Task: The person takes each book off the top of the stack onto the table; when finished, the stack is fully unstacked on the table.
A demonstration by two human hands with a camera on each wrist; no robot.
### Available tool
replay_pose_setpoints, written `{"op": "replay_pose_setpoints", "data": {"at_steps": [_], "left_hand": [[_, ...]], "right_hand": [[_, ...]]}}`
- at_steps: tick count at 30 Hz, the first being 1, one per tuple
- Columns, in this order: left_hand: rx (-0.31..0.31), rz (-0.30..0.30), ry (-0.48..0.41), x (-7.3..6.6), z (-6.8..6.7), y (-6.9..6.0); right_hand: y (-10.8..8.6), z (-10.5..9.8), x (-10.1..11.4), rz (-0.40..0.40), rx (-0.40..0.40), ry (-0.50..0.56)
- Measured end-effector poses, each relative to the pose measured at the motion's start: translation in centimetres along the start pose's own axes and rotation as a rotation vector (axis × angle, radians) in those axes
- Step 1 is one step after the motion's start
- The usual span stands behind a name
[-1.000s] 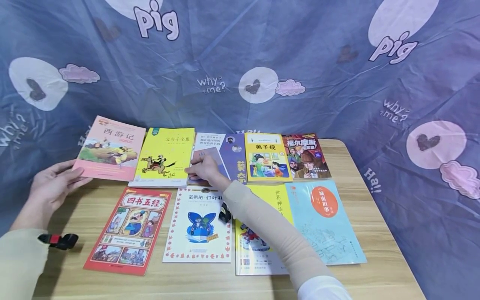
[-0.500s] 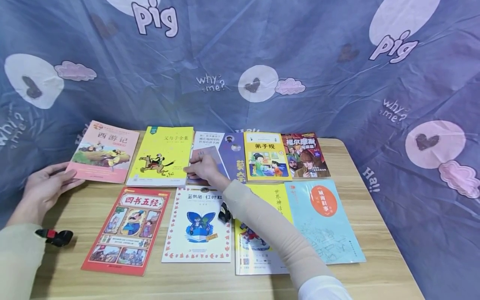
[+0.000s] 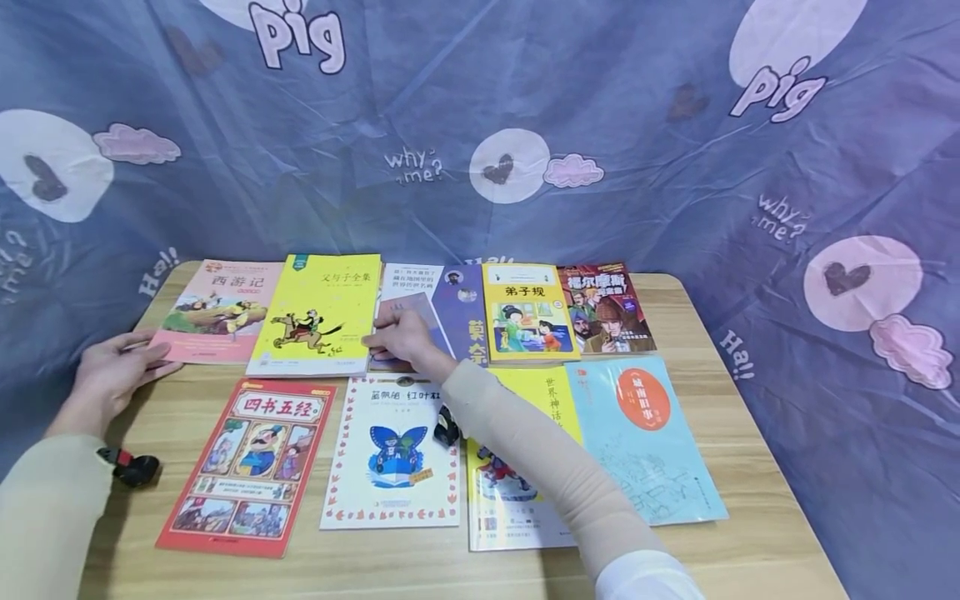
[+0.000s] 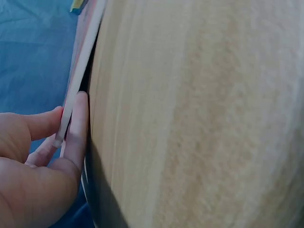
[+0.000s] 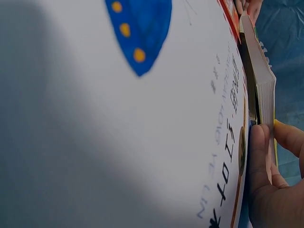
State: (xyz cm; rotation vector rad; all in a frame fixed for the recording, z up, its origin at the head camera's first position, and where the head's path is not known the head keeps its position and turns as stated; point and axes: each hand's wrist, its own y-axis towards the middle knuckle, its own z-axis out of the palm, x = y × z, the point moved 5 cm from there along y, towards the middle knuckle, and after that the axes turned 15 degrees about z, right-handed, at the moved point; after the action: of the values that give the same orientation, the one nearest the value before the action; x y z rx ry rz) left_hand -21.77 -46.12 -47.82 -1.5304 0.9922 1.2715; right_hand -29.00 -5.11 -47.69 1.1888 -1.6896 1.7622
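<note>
In the head view my left hand (image 3: 120, 371) pinches the lower left corner of a pink book (image 3: 217, 321). The left wrist view shows the thumb on top of the book's edge (image 4: 78, 80) and fingers beneath it, close to the tabletop. Beside it lies a thicker yellow book (image 3: 315, 312) with a horse and rider on its cover. My right hand (image 3: 408, 337) holds that book by its lower right edge, thumb above and fingers below in the right wrist view. The pink book's right edge meets the yellow book's left side; whether it goes underneath, I cannot tell.
A purple-and-white book (image 3: 465, 308), a yellow-framed book (image 3: 528, 317) and a detective book (image 3: 607, 308) continue the back row. In front lie a red book (image 3: 243, 467), a white butterfly book (image 3: 393, 492), another yellow book (image 3: 495, 517) and a light blue book (image 3: 652, 467). A printed blue cloth (image 3: 315, 150) hangs behind.
The pink book first shifted left, away from the yellow book, then came down lower and back right against it. My left hand moved with it. The right hand kept its hold on the yellow book.
</note>
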Motion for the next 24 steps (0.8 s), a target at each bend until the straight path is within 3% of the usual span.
{"op": "replay_pose_setpoints", "data": {"at_steps": [3,7,9,11,13,19,24], "left_hand": [[-0.009,0.048,0.237,-0.7,0.2,-0.2],[-0.051,0.145,0.66,-2.3,0.6,-1.2],[-0.07,0.174,0.795,-3.1,0.9,-1.8],[-0.083,0.206,0.868,-3.8,1.3,-2.3],[-0.066,0.232,0.824,-4.2,2.0,-2.3],[0.041,0.23,0.466,-4.6,5.1,-2.1],[0.148,0.236,0.337,-4.4,7.8,-2.0]], "right_hand": [[0.0,0.1,0.0,0.003,0.007,-0.004],[0.0,0.1,-0.1,0.005,0.023,0.012],[0.1,0.0,-0.1,0.007,0.033,0.027],[0.1,-0.1,-0.1,0.014,0.038,0.041],[0.1,-0.2,-0.1,0.02,0.035,0.051],[-0.1,-0.4,0.0,0.025,0.024,0.041],[-0.1,-0.3,-0.1,0.026,0.024,0.036]]}}
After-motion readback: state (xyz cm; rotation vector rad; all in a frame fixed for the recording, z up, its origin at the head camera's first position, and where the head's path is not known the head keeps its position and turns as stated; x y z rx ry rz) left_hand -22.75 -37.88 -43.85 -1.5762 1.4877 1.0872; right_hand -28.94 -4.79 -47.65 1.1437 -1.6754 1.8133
